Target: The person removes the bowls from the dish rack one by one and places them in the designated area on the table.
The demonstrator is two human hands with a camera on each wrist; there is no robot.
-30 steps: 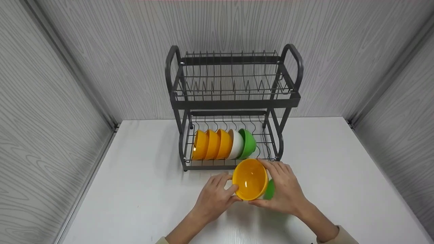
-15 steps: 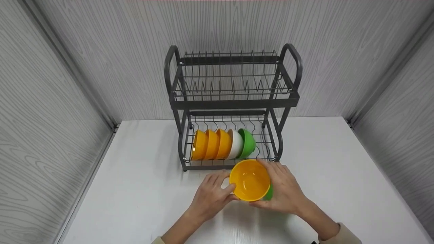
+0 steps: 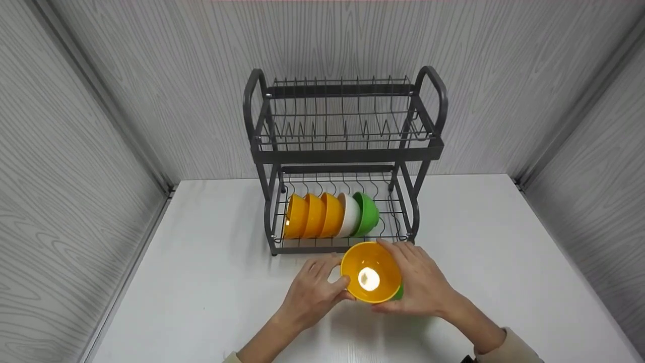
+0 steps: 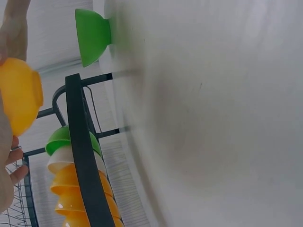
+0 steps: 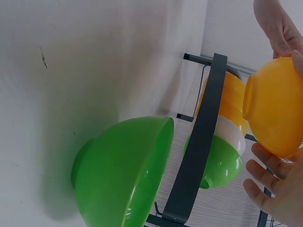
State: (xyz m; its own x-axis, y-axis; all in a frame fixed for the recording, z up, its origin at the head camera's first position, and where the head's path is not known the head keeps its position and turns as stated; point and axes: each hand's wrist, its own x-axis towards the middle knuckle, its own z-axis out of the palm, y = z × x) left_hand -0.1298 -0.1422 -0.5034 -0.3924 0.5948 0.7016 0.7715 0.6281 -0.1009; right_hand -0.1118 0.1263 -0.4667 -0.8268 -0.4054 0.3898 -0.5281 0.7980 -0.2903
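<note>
Both hands hold one yellow bowl (image 3: 375, 262) above the table, in front of the rack, its hollow tilted toward the head camera. My left hand (image 3: 312, 287) pinches its left rim between thumb and fingers. On the other side my right hand (image 3: 421, 280) grips the bowl, thumb low and fingers along the upper right. Beneath the right hand a green bowl (image 5: 118, 170) stands upright on the table; in the head view the held bowl and hand mostly hide it. The left wrist view shows the yellow bowl's outer side and foot.
A dark two-tier dish rack (image 3: 347, 155) stands at the back. Its lower tier holds a sideways row: several yellow bowls (image 3: 315, 217), a white bowl (image 3: 349, 216) and a green bowl (image 3: 368, 214). Grey wood-grain panels (image 3: 75, 151) enclose the white table (image 3: 216, 282).
The yellow bowl has turned so its hollow faces the head camera more fully, and it sits slightly lower. A bright reflection now shows inside it. Both hands keep their hold.
</note>
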